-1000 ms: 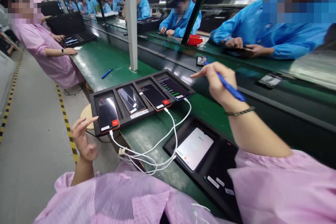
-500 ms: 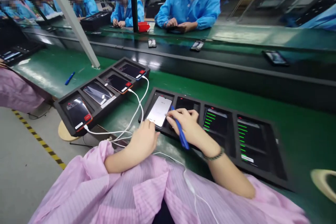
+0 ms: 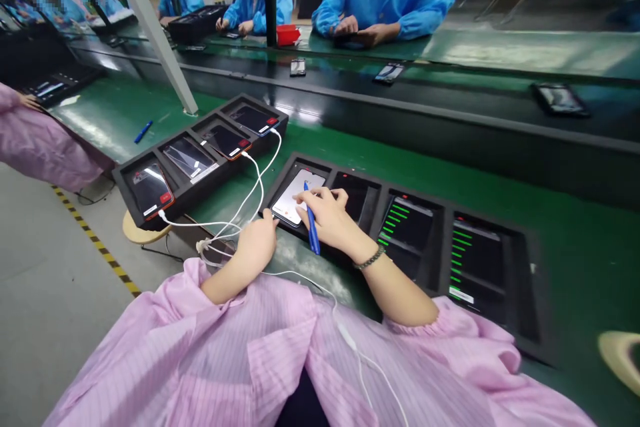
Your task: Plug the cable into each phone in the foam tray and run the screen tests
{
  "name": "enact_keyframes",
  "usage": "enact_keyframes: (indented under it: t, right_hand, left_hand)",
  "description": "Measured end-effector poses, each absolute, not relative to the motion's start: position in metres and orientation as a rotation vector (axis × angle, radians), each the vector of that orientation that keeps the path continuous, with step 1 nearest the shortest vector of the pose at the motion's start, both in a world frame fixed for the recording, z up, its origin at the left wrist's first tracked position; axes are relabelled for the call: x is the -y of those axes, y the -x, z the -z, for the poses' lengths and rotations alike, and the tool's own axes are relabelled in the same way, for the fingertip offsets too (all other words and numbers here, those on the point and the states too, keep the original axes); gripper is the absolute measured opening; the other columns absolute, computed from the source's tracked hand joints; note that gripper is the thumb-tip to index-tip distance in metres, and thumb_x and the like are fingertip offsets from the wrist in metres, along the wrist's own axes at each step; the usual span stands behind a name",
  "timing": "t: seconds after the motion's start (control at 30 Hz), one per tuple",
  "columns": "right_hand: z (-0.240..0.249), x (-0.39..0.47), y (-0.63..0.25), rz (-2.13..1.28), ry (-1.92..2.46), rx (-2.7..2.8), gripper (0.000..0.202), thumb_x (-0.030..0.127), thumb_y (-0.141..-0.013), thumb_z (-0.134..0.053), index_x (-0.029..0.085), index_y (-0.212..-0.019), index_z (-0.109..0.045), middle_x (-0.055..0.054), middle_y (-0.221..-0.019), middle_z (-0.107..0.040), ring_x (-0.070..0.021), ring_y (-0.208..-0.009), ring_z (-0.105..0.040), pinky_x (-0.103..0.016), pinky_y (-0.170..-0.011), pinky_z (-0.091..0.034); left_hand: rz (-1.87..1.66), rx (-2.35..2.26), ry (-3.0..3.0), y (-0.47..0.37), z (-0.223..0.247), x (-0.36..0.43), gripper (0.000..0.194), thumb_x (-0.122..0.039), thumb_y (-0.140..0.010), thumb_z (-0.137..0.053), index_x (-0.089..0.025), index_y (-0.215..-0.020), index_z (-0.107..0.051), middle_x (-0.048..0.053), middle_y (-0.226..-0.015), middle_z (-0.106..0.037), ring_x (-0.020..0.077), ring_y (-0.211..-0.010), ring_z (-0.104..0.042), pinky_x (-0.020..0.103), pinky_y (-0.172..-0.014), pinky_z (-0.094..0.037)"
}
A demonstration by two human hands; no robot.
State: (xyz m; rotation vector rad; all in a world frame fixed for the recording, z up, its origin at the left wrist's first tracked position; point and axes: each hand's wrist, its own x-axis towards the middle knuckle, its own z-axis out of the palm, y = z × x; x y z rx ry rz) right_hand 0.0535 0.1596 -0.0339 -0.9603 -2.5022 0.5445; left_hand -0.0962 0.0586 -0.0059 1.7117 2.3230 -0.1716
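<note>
A smartphone with a lit white screen (image 3: 290, 200) lies in the leftmost slot of the near black foam tray (image 3: 373, 181). My right hand (image 3: 327, 217) is over its right side, with a blue pen (image 3: 313, 230) gripped between the fingers and fingertips at the screen. At the phone's lower left corner is my left hand (image 3: 257, 240), its fingers drawn together; what they hold, if anything, is hidden. A dark phone (image 3: 355, 193) sits in the second slot, partly behind my right hand. Two more phones (image 3: 407, 227) with green bars fill slots further right.
Left of the near tray, a second foam tray (image 3: 200, 190) holds several phones, some with white cables (image 3: 200, 222) plugged in. A blue marker (image 3: 143, 131) lies beyond it. Phones lie along the dark line (image 3: 340, 83); co-workers in blue sit opposite. A metal post (image 3: 155, 33) rises behind the trays.
My right hand has shifted left, further over the white screen, with the pen. My left hand has moved left to the phone's lower left corner. The camera view has turned slightly.
</note>
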Motion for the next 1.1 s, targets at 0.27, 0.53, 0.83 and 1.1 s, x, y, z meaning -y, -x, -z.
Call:
enact_keyframes:
  t: [0.27,0.53,0.83,1.1]
  right_hand:
    - [0.041,-0.12,-0.075,-0.923,1.016,1.747,0.042,0.06,-0.101,-0.033,0.026,-0.102,-0.059,-0.006,-0.088,-0.075,-0.0232,-0.081,-0.065,-0.042,-0.079,-0.048]
    - [0.052,-0.11,-0.054,-0.926,1.085,1.715,0.05,0.064,-0.098,-0.041,0.026,-0.081,-0.068,-0.003,-0.067,-0.064,-0.0207,-0.066,-0.061,-0.037,-0.066,-0.049]
    - [0.047,-0.129,-0.024,-0.469,1.057,2.345,0.034,0.037,-0.101,-0.042,0.025,-0.111,-0.072,-0.007,-0.093,-0.074,-0.0272,-0.098,-0.053,-0.045,-0.087,-0.029]
    - [0.062,-0.113,-0.066,-0.075,0.987,2.06,0.032,0.025,-0.102,-0.043,0.024,-0.098,-0.075,-0.002,-0.084,-0.073,-0.0202,-0.085,-0.053,-0.041,-0.082,-0.023]
  left_hand:
    - [0.168,-2.234,-1.815,0.098,0.013,-0.056,0.025,-0.024,-0.106,-0.031,-0.013,-0.114,-0.052,0.016,-0.092,-0.075,0.0293,-0.088,-0.076,0.034,-0.071,-0.056]
    - [0.092,-2.174,-1.873,0.105,0.029,-0.058,0.025,-0.023,-0.106,-0.03,-0.013,-0.113,-0.052,0.014,-0.091,-0.076,0.0271,-0.084,-0.076,0.03,-0.065,-0.053]
    - [-0.017,-2.131,-1.981,0.116,0.043,-0.059,0.022,-0.023,-0.104,-0.039,-0.015,-0.107,-0.059,0.009,-0.085,-0.076,0.0236,-0.079,-0.075,0.026,-0.061,-0.047]
    - [-0.05,-2.122,-2.091,0.12,0.047,-0.061,0.019,-0.02,-0.101,-0.043,-0.016,-0.094,-0.06,0.006,-0.073,-0.074,0.0211,-0.068,-0.073,0.025,-0.055,-0.041]
